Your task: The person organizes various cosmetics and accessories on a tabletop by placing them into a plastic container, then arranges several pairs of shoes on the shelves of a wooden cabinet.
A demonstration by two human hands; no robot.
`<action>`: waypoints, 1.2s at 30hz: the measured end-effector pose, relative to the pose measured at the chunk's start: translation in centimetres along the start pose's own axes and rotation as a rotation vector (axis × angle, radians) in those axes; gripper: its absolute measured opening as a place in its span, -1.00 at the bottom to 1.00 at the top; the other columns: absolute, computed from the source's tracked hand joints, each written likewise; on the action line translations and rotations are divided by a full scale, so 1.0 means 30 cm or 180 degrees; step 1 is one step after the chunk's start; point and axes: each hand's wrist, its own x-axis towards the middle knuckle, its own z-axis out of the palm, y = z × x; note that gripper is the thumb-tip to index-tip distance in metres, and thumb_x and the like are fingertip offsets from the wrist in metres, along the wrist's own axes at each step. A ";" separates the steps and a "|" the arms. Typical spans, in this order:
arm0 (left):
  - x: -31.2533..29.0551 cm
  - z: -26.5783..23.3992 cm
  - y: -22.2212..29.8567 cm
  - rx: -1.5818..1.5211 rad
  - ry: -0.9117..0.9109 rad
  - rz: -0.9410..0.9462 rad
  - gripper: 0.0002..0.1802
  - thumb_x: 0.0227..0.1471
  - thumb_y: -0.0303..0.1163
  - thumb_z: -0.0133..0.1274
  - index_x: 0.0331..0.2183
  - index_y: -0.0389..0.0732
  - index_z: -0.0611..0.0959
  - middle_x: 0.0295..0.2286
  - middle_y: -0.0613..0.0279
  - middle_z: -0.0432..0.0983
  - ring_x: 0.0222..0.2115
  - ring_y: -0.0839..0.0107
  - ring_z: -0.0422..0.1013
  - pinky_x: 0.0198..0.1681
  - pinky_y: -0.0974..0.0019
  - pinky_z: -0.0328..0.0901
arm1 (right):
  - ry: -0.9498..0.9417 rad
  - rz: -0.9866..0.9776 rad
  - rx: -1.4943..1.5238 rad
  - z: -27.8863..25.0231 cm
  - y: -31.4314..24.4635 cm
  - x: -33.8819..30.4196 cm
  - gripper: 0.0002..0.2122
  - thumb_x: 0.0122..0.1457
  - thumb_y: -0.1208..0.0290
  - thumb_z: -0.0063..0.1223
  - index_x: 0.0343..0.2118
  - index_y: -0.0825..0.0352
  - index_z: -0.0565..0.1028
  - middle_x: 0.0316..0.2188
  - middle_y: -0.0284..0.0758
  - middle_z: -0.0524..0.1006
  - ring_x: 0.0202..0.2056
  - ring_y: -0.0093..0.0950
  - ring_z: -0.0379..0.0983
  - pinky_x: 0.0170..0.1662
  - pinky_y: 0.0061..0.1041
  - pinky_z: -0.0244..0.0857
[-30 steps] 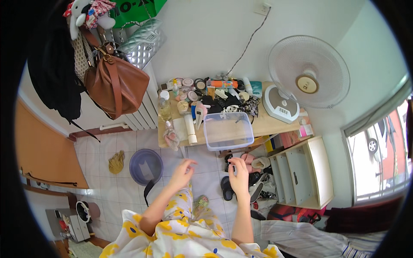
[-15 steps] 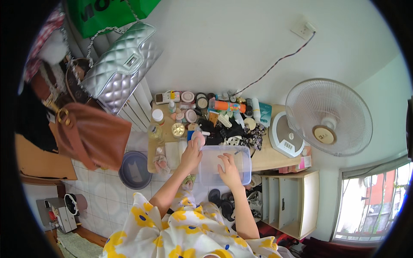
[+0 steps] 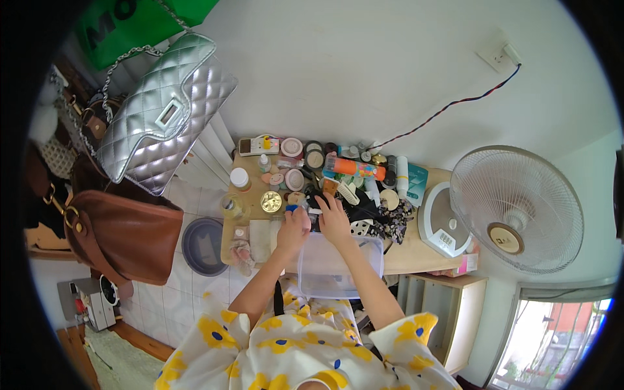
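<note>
My left hand (image 3: 294,229) is closed at the near edge of a crowded tabletop, beside a small blue item (image 3: 292,208). What its fingers hold, if anything, is hidden. My right hand (image 3: 334,222) reaches into the pile with fingers apart, over black cloth (image 3: 354,209) and close to a small white piece (image 3: 314,211). Below both wrists sits a clear plastic box (image 3: 318,286), jutting past the table's front edge towards my body. An orange patterned tube (image 3: 356,168) and a brown item (image 3: 330,186) lie just beyond the right hand.
Jars, compacts and bottles crowd the table's left, including a white-lidded jar (image 3: 240,178) and a gold-coloured round tin (image 3: 271,201). A fan (image 3: 513,208) and a grey-white device (image 3: 444,224) stand right. Brown (image 3: 127,227) and silver (image 3: 162,114) bags hang left; a basin (image 3: 208,247) sits on the floor.
My right hand has moved from over the box up into the pile. My left hand, which was on a round pink item, is now more closed. The box sits nearer my body.
</note>
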 end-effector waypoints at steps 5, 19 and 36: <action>-0.058 -0.038 0.055 -0.0228 0.0212 -0.0178 -0.27 -0.29 -0.37 0.08 -0.04 -0.24 0.16 -0.18 -0.08 0.17 -0.28 -0.04 0.30 -0.32 0.12 0.29 | -0.0284 -0.0521 -0.0693 0.091 0.091 0.086 -0.51 -0.22 0.59 -0.02 -0.10 0.23 0.29 -0.09 -0.22 0.21 -0.07 -0.28 0.16 -0.09 -0.36 0.16; -0.240 -0.130 0.195 -0.0852 0.1503 0.0533 -0.31 -0.34 -0.54 0.07 -0.05 -0.20 0.23 -0.12 -0.04 0.13 -0.11 0.01 0.18 -0.09 0.21 0.16 | 0.0667 -0.0038 0.1701 -0.134 0.099 -0.007 -0.79 -0.21 0.68 -0.07 -0.42 0.36 0.32 -0.41 -0.17 0.33 -0.32 -0.17 0.30 -0.25 -0.33 0.19; -0.382 0.080 0.272 0.0200 -0.0677 0.1624 -0.43 -0.41 -0.46 0.03 -0.17 -0.02 0.42 -0.17 0.03 0.20 -0.17 0.03 0.18 -0.20 0.11 0.20 | -0.1076 -0.0272 0.1493 -0.146 0.248 -0.543 -0.84 -0.19 0.60 -0.10 -0.45 0.35 0.37 -0.46 -0.20 0.40 -0.38 -0.22 0.35 -0.32 -0.39 0.24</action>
